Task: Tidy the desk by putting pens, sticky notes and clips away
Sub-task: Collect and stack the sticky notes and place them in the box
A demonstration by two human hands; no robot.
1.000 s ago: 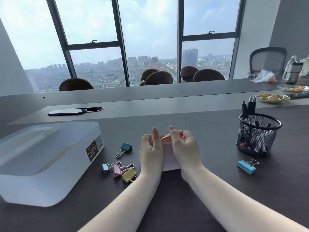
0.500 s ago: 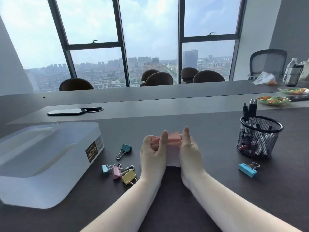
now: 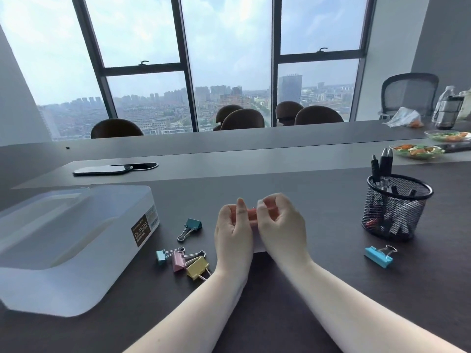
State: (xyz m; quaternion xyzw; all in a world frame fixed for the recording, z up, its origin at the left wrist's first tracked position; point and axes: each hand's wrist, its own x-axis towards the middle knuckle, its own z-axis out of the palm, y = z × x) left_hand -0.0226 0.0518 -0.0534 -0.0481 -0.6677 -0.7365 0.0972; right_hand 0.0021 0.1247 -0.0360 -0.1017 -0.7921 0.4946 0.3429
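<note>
Head view: 2 hands (image 3: pixel 260 228), 5 loose clips (image 3: pixel 190 229).

High-rise office, long desk (image 3: pixel 280 189), mesh chair (image 3: pixel 407 94)

On the dark desk (image 3: pixel 305 289), the left hand (image 3: pixel 233 231) and right hand (image 3: pixel 279 225) together pinch a salmon-pink binder clip (image 3: pixel 252 214) over white paper (image 3: pixel 258 247). Pastel clips (image 3: pixel 186 259) lie left, beside a translucent plastic container (image 3: pixel 71 240); a black mesh pen cup (image 3: pixel 396 206) stands right.
</note>
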